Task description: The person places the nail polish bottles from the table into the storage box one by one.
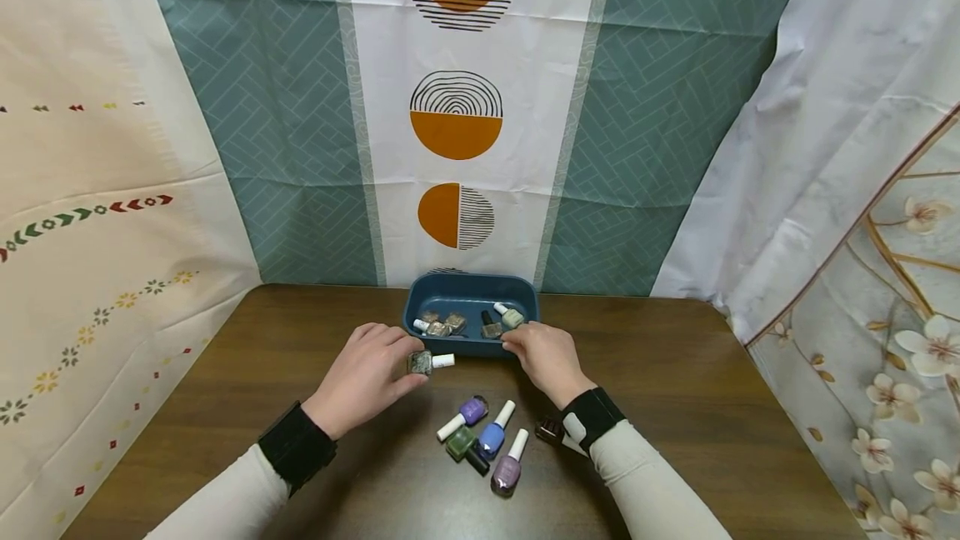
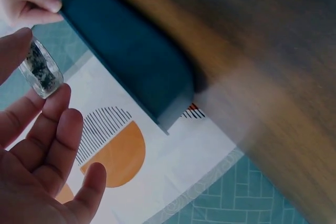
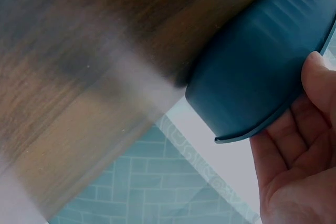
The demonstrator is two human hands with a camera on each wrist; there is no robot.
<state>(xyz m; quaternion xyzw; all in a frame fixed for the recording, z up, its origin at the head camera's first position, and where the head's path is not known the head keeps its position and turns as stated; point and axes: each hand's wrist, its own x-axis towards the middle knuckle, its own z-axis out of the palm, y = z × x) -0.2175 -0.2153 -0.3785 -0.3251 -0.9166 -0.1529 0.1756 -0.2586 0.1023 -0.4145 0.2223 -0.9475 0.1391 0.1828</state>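
Note:
A glittery nail polish bottle (image 1: 420, 362) with a white cap is pinched between the thumb and fingers of my left hand (image 1: 372, 367), just in front of the blue tray's left part. In the left wrist view the bottle's clear glass (image 2: 41, 69) shows dark and silvery flecks. My right hand (image 1: 551, 361) grips the near right rim of the blue tray (image 1: 468, 283). The right wrist view has the thumb on the outer tray wall (image 3: 247, 72) and fingers over the rim. Inside the tray lie several bottles, among them a pale green nail polish bottle (image 1: 513, 318).
On the wooden table (image 1: 300, 319) in front of the tray lie purple (image 1: 474, 409), blue (image 1: 492, 437), green (image 1: 461, 444) and mauve (image 1: 506, 473) nail polish bottles. A dark bottle (image 1: 549, 430) sits partly under the right wrist. A patterned curtain (image 1: 457, 215) hangs behind the table.

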